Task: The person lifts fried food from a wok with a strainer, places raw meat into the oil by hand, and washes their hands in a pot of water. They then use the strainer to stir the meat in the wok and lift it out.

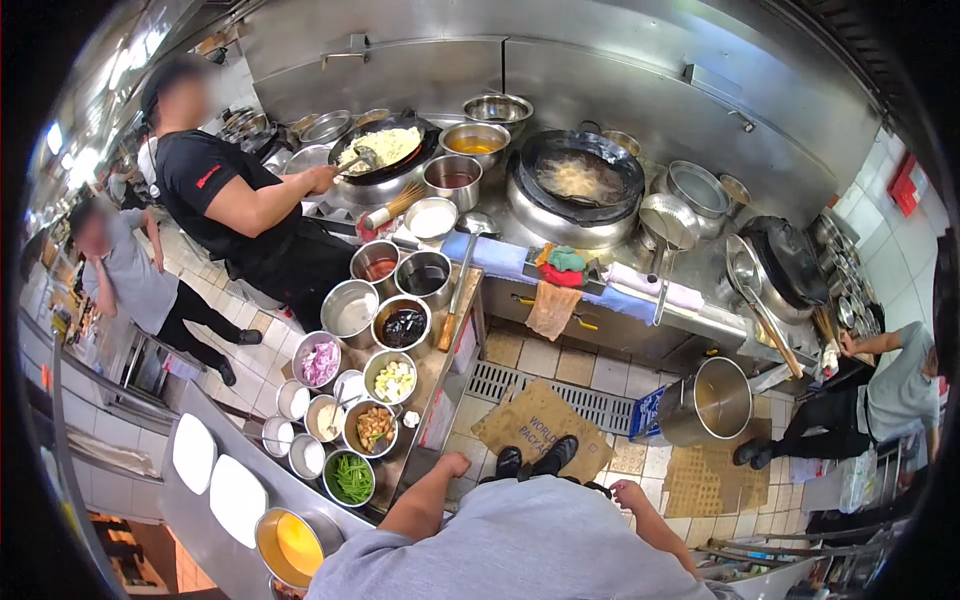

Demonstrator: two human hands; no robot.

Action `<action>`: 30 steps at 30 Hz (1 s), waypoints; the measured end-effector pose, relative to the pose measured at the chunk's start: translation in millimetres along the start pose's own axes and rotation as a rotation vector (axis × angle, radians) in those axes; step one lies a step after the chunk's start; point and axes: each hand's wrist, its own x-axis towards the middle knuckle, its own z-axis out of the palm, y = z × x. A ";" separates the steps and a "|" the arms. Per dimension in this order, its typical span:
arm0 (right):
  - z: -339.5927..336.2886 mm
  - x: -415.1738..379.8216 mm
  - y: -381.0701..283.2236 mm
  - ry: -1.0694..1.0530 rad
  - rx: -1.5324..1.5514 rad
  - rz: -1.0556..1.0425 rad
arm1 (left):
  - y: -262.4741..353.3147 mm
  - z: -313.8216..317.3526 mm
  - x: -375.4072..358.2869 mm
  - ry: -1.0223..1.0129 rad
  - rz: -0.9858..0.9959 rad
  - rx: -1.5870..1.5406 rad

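Observation:
My left hand (453, 464) hangs low beside the prep counter (433, 372), its fingers curled in with nothing visible in them. My right hand (628, 494) is on the other side of my body, fingers curled; a small dark strap (598, 488) shows beside it, and what it holds, if anything, is hidden. The left hand is nearest to a bowl of browned pieces (370, 428) and a bowl of cut green vegetable (349, 478). In front of me, a wok (583, 170) with bubbling liquid sits on the stove, apart from both hands.
A co-worker in black (235, 190) works a ladle in a wok of yellow food (380, 150). A large steel pot (708, 400) stands right, near another person (890, 400). Cardboard (590, 440) and a drain grate (600, 408) lie on the floor. White plates (238, 500) rest left.

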 end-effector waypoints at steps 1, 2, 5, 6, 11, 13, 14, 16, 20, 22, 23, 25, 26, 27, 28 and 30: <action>-0.8 3.5 1.7 -0.011 -0.019 -0.011 | 5.5 -5.9 -4.9 0.012 -0.046 -0.053; -1.9 8.4 2.5 -0.023 -0.038 -0.021 | 10.0 -11.9 -10.5 0.021 -0.046 -0.053; -5.5 -6.1 -15.0 -0.008 -0.051 0.016 | 19.0 -26.9 -20.0 -0.079 -0.048 -0.036; -6.3 -5.2 -19.7 -0.008 -0.023 0.062 | 17.6 -29.8 -18.2 -0.101 0.003 0.002; -7.9 -8.5 -20.6 0.032 -0.007 0.060 | -2.2 -9.0 2.4 -0.050 0.181 0.142; -8.7 -8.2 -21.0 0.039 -0.009 0.032 | 5.2 -19.3 -9.6 -0.028 0.187 0.198; -7.8 -10.2 -19.1 0.043 -0.014 0.010 | 8.9 -24.5 -11.7 -0.032 0.192 0.207; -7.0 -7.7 -17.1 0.008 -0.045 0.020 | 11.8 -26.7 -10.5 -0.150 0.122 0.191; -1.9 -5.3 -12.9 -0.051 -0.063 0.038 | 1.8 -12.8 -8.5 -0.010 0.190 0.052; 1.6 -2.0 -7.8 -0.041 -0.044 0.003 | 1.6 -9.4 -6.1 -0.074 0.077 -0.029; 3.4 -1.9 -4.5 -0.024 -0.031 -0.020 | 1.6 -7.4 -5.5 -0.075 0.077 -0.022; 6.4 5.5 6.2 -0.033 -0.068 -0.022 | 5.4 -10.2 -8.0 -0.066 -0.137 -0.270; 7.7 8.9 11.5 -0.046 -0.112 -0.024 | 4.6 -13.1 -9.6 -0.066 -0.136 -0.262; 7.9 9.2 13.0 -0.044 -0.106 -0.023 | 4.9 -16.6 -12.3 -0.075 -0.098 -0.207; 7.2 9.6 14.4 -0.070 -0.111 -0.029 | 5.9 -19.1 -14.9 -0.085 -0.060 -0.155; 5.6 11.1 15.1 -0.097 -0.119 -0.037 | 8.1 -21.8 -18.2 -0.053 -0.059 -0.106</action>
